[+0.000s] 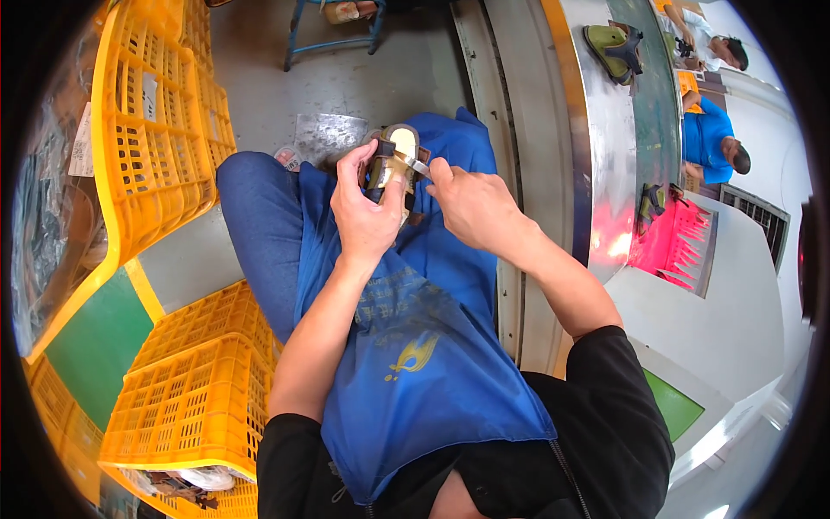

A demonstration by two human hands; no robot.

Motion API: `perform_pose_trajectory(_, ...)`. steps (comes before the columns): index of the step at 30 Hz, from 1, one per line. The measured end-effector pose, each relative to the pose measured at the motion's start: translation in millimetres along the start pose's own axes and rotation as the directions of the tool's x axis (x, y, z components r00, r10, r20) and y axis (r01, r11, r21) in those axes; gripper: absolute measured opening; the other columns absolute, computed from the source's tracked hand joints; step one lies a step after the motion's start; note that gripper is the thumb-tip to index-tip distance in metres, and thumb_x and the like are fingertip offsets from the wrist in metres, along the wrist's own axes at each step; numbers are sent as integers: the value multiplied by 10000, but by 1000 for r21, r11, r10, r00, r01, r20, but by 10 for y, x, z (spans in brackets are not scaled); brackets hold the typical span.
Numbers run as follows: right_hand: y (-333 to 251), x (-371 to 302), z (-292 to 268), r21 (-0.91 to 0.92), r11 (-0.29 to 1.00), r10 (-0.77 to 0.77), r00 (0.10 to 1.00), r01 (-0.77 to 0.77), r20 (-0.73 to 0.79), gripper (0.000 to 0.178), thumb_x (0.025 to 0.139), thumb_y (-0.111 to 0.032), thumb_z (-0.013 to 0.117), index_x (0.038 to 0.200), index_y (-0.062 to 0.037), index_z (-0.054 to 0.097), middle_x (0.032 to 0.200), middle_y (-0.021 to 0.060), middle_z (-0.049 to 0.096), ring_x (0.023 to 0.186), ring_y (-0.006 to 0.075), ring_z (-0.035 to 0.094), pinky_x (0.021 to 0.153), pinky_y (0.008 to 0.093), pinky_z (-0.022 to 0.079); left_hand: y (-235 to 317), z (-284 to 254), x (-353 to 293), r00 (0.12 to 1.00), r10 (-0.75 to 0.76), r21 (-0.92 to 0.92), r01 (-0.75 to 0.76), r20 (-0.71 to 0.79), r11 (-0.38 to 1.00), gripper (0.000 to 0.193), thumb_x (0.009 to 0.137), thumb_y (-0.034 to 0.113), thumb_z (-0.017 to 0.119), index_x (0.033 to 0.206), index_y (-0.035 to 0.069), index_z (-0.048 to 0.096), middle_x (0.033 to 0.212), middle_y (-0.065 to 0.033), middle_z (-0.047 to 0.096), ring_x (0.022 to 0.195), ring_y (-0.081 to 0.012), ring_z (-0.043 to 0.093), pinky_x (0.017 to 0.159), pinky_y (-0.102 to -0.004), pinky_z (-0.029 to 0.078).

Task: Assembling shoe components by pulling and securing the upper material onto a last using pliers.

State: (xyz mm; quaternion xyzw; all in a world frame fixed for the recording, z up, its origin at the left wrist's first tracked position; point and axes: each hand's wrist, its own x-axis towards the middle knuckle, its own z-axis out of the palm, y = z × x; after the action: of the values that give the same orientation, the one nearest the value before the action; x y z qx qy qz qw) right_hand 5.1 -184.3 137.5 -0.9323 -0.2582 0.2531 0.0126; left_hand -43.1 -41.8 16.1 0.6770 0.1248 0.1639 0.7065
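Above my lap, my left hand [367,208] is wrapped around a small sandal [377,177] with dark straps and a pale yellow oval part at its far end. My right hand [475,206] comes in from the right, fingers pinched on a narrow silver-grey strip [417,165] that reaches across the sandal. Whether this strip is a strap or a tool, I cannot tell. Part of the sandal is hidden behind my left fingers. A blue apron [415,346] covers my lap under both hands.
Yellow crates [194,389] stand at my left, a larger one [156,112] farther off. On my right runs a conveyor [609,130] bearing green sandals [612,52] beside a white machine [735,303] with a red-lit opening. Co-workers [713,143] sit beyond it. A blue stool [333,39] stands ahead.
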Motion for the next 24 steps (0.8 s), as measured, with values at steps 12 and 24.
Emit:
perform_pose_trajectory(12, 4, -29, -116, 161, 986, 69, 990, -48, -124, 397, 1021, -149, 591, 1346, 15, 435, 777, 272, 688, 743, 510, 665, 675, 586, 520, -1, -79, -20, 987, 134, 263, -152, 85, 953, 277, 889, 57, 723, 1163, 49, 761, 1290, -213, 672, 1122, -377, 689, 979, -411, 556)
perform_pose_trajectory(24, 94, 72, 85, 232, 957, -88, 938, 173, -336, 663, 1001, -138, 589, 1603, -240, 331, 891, 222, 724, 715, 444, 687, 601, 538, 541, -64, 125, 61, 988, 149, 51, -151, 46, 987, 388, 917, 74, 677, 1227, -23, 464, 1314, -280, 589, 1207, -411, 605, 1059, -444, 471)
